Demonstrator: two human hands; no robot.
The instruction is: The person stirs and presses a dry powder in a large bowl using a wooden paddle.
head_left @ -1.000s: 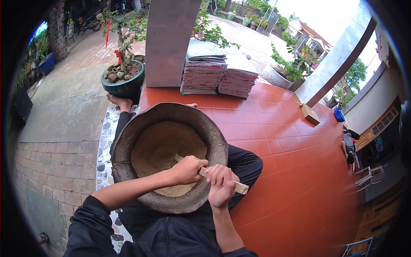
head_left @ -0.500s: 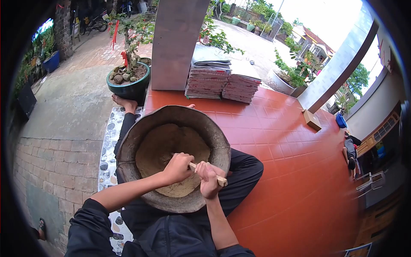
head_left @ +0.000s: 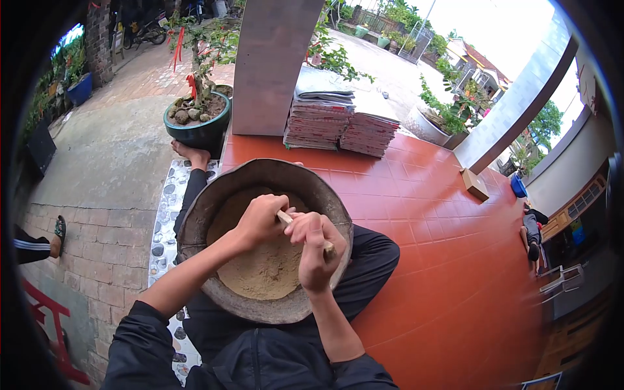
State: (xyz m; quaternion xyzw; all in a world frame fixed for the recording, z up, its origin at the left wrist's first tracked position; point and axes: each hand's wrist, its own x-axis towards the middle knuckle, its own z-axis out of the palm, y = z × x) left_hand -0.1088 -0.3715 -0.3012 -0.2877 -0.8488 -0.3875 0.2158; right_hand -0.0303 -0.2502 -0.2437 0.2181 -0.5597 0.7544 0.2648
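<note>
A large round dark bowl (head_left: 195, 227) rests on my lap, holding brown powder (head_left: 260, 270). Over the powder, my left hand (head_left: 263, 218) is wrapped round a pale wooden stick (head_left: 284, 218). My right hand (head_left: 317, 250) grips the same stick nearer its end, close to the bowl's right side. The far end of the stick is hidden behind my left hand.
Beyond the bowl stand a potted tree (head_left: 201, 133), a pillar (head_left: 270, 78) and stacked papers (head_left: 318, 120). A small box (head_left: 474, 185) sits on the red tiles. At far left is a person's foot (head_left: 58, 237); another person (head_left: 532, 231) is at far right.
Both my hands have moved up the view, with the stick more steeply slanted. At far left, a person's leg has come further into view, and a red frame now shows below it.
</note>
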